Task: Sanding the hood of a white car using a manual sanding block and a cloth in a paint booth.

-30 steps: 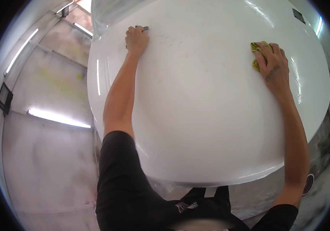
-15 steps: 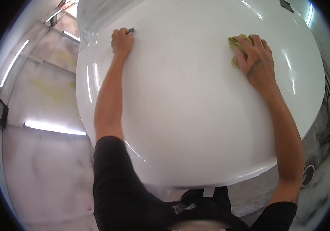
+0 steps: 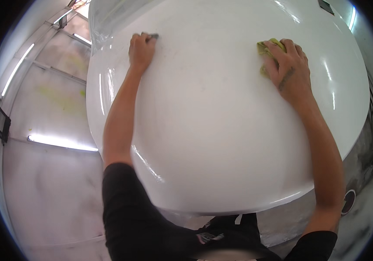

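A large glossy white panel, shaped like a car hood (image 3: 217,117), spreads out in front of me. At its far left, my left hand (image 3: 141,53) is closed round a small dark grey pad (image 3: 154,36), held down at the white surface. Only the pad's end shows past my fingers, so its full shape is hidden. Faint grey smudges lie on the paint near it. Toward the far right, my right hand (image 3: 291,67) presses a crumpled yellow-green cloth (image 3: 262,46) against the panel, its fingers curled over the cloth.
Clear plastic sheeting (image 3: 108,19) covers the area beyond the panel's far left. A pale wall with lit tube lamps (image 3: 62,142) stands on the left. On the right floor, near my elbow, is a round white-rimmed object (image 3: 349,201). My body is close to the panel's near edge.
My left hand has slid slightly to the right with the grey pad, and its forearm has shifted a little left near the elbow. My right hand and the cloth stay almost in place.
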A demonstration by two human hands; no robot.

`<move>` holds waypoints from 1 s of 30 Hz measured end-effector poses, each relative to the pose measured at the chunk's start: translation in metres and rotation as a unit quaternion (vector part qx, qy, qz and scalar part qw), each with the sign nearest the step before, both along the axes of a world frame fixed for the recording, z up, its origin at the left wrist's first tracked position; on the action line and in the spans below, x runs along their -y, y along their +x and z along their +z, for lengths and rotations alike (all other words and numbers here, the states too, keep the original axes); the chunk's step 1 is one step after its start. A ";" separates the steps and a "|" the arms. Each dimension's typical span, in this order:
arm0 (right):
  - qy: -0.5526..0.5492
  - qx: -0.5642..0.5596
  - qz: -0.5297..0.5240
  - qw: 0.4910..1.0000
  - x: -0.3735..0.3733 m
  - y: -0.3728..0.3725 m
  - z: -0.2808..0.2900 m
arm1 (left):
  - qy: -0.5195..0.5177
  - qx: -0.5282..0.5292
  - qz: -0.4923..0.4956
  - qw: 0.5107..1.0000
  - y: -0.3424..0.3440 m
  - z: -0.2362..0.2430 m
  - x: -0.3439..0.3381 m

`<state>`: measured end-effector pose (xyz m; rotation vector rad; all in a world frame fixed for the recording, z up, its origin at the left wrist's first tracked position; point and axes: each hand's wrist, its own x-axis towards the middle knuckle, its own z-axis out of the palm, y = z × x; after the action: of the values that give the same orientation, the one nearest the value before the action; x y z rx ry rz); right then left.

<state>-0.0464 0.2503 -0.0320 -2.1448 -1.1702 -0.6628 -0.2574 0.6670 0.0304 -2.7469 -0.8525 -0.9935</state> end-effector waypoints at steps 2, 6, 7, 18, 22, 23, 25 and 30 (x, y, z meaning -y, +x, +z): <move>0.013 0.014 0.029 0.999 0.001 -0.001 0.003 | -0.002 0.008 0.070 0.998 0.017 0.000 -0.009; 0.009 0.006 0.004 1.000 -0.003 0.001 0.006 | 0.037 0.039 -0.067 0.996 -0.079 -0.023 0.101; 0.004 0.011 -0.012 1.000 -0.003 0.002 0.006 | -0.002 0.016 -0.091 0.996 -0.118 -0.030 0.135; -0.010 -0.024 -0.001 1.000 0.007 0.013 0.014 | 0.006 0.015 0.086 0.996 -0.010 0.003 -0.042; 0.002 -0.006 -0.003 1.000 0.003 0.016 0.019 | 0.029 0.050 -0.033 0.998 -0.097 -0.016 0.052; -0.018 -0.009 0.003 1.000 0.002 0.017 0.018 | -0.006 0.029 -0.059 0.998 -0.131 -0.025 0.085; -0.008 0.000 -0.018 1.000 0.001 0.017 0.017 | -0.021 0.031 -0.082 0.996 -0.168 -0.032 0.113; -0.013 -0.024 -0.019 0.999 0.007 0.010 0.021 | 0.005 0.029 0.027 0.999 -0.076 0.004 -0.020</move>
<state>-0.0367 0.2430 -0.0114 -2.1968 -1.1210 -0.6127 -0.3330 0.6873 0.0342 -2.6824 -0.9227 -1.0702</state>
